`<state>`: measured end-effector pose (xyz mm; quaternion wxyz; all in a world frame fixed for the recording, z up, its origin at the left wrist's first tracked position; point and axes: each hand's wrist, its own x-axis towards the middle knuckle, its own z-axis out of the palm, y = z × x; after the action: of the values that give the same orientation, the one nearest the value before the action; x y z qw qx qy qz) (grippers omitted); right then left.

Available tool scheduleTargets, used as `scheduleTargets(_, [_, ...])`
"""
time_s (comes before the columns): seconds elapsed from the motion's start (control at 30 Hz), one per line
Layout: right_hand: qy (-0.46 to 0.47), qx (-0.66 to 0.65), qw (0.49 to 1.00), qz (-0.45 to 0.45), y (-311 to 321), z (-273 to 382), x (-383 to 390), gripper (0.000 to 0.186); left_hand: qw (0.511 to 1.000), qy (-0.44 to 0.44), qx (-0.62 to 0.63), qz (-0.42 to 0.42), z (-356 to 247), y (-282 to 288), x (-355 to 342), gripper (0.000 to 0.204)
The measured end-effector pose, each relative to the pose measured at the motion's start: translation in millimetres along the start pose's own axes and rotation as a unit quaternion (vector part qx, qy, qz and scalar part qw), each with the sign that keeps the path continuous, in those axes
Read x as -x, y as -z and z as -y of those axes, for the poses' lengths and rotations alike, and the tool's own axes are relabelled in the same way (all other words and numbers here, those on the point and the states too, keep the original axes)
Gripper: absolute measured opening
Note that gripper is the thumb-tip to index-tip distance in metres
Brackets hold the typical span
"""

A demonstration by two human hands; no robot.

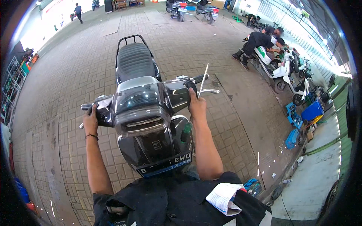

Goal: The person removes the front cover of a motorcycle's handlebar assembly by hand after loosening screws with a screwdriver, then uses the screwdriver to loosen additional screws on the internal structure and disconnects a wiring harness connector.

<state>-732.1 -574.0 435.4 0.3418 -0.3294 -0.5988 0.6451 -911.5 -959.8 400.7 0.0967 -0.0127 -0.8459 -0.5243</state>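
A glossy black scooter (145, 145) faces me, its ribbed dark seat (135, 60) stretching away behind the handlebar. My left hand (90, 123) is closed round the left end of the handlebar cover (141, 100), thumb on top. On its right end my right hand (197, 104) grips the cover, fingers partly hidden. A thin pale rod (204, 77) slants up by the right hand; I cannot tell if the fingers hold it. A silver lever (209, 91) sticks out beyond, near the right handlebar grip (200, 78).
At right, a person (260, 43) bends over a white scooter (281, 71). Blue tool trays (293, 116) and a blue bin (312, 110) stand by the right wall. Parked scooters (177, 9) are far ahead. A person (78, 13) is at far left. Brick paving (83, 67) surrounds the scooter.
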Motion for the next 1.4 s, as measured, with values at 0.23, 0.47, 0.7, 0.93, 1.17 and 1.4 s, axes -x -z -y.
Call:
scheduleTargets(0.23, [-0.016,0.044,0.998,0.04,15,-20,-19,0.057,0.993,-0.02,-0.114,0.04,-14,6,-11,0.057])
scheduleTargets(0.47, [-0.048,0.072,0.994,0.066,15,-9,-11,0.047,0.966,-0.001,-0.252,0.048,-26,3,-36,0.065])
scheduleTargets(0.7, [-0.039,0.036,0.995,0.082,14,-13,-17,0.052,0.981,0.022,-0.188,0.034,-47,3,-18,0.055])
scheduleTargets(0.93, [-0.056,0.016,0.995,0.082,13,-3,-14,0.049,0.954,-0.169,-0.248,-0.014,-14,-5,-15,0.043])
scheduleTargets(1.17, [-0.033,0.081,0.994,0.064,15,-20,-23,0.056,0.97,-0.095,-0.225,-0.013,-13,-5,-21,0.044])
scheduleTargets(1.4, [-0.065,0.095,0.993,0.029,18,-1,-15,0.06,0.979,0.0,-0.173,0.107,-13,-7,-50,0.06])
